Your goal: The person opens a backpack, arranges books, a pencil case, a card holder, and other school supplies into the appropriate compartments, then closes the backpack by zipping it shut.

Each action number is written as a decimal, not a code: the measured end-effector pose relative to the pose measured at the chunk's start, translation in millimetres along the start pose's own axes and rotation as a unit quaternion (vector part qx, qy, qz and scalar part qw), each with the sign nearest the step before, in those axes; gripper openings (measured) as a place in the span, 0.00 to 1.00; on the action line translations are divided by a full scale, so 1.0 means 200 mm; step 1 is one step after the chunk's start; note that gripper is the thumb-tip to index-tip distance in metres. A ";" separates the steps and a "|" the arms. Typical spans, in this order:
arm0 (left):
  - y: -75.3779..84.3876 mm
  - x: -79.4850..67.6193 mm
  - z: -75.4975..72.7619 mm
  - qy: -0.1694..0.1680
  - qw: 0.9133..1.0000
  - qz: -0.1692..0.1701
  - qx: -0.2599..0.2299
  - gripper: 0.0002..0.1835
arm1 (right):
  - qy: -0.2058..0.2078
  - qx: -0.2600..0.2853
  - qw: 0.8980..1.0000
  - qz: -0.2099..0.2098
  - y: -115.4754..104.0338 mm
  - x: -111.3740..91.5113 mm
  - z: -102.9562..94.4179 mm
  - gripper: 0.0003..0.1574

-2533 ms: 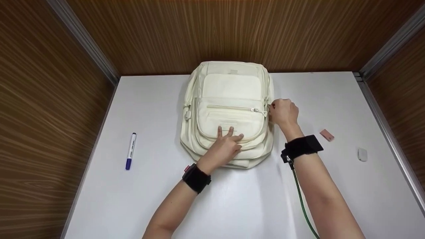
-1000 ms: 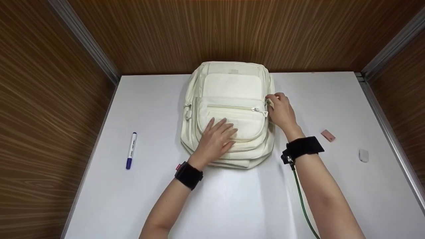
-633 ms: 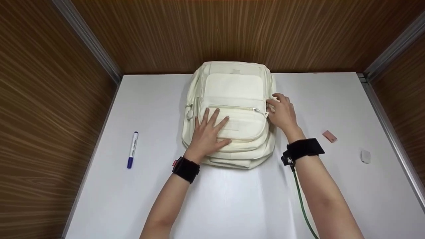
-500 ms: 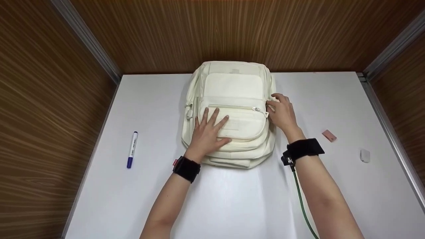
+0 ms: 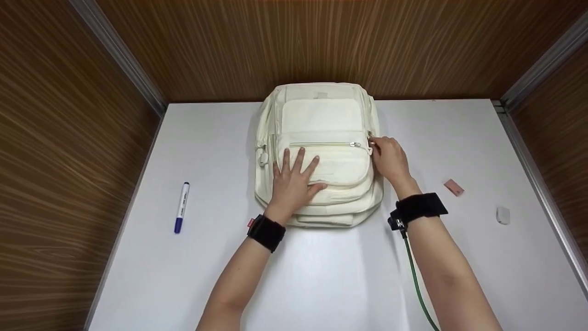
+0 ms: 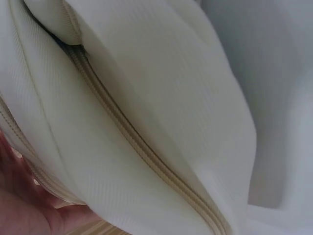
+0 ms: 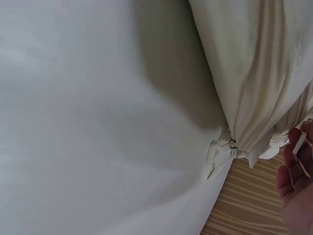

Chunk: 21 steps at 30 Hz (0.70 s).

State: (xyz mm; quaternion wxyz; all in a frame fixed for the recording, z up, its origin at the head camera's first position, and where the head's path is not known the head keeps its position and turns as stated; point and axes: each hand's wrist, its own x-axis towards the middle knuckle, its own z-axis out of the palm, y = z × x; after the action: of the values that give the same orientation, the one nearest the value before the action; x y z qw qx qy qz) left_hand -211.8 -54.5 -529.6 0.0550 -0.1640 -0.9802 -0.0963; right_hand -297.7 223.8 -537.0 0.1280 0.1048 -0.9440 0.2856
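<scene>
A cream backpack [image 5: 321,115] lies on the white table with its front pockets facing up. My left hand [image 5: 291,186] rests flat on the lower front pocket, fingers spread. In the left wrist view, the left hand [image 6: 24,200] shows at the lower left beside the pocket's zipper seams. At the backpack's right edge, my right hand [image 5: 389,158] pinches with thumb and forefinger. The right wrist view shows a cream zipper pull [image 7: 299,143] at the fingers of the right hand [image 7: 298,196]. Another zipper slider [image 5: 354,144] sits at the right end of the front pocket's zipper.
A marker [image 5: 182,207] with a blue cap lies on the table to the left. Right of my right wrist are a pinkish rectangular piece [image 5: 454,187] and a small white rounded object [image 5: 503,215]. A wood-patterned panel [image 5: 321,41] stands behind the backpack.
My left hand has slid left and up the pocket, its fingers spreading. The right hand's raised fingers have curled in at the bag's side. The backpack's lower end has shifted slightly away from me.
</scene>
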 end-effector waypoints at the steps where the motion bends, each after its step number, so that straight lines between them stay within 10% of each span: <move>1: 0.00 0.00 0.00 0.001 1.000 -0.002 0.003 0.41 | -0.006 0.007 1.000 0.003 0.00 0.00 0.00 0.15; 21: -0.01 0.00 0.00 0.017 1.000 0.016 0.009 0.39 | -0.024 0.047 0.999 0.008 -0.02 -0.08 -0.02 0.18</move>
State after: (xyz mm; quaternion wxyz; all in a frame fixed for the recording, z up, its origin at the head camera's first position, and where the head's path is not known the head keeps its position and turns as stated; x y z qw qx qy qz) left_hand -212.0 -56.3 -530.4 0.0742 -0.1777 -0.9772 -0.0896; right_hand -280.5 225.2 -538.0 0.0977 0.1095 -0.9331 0.3282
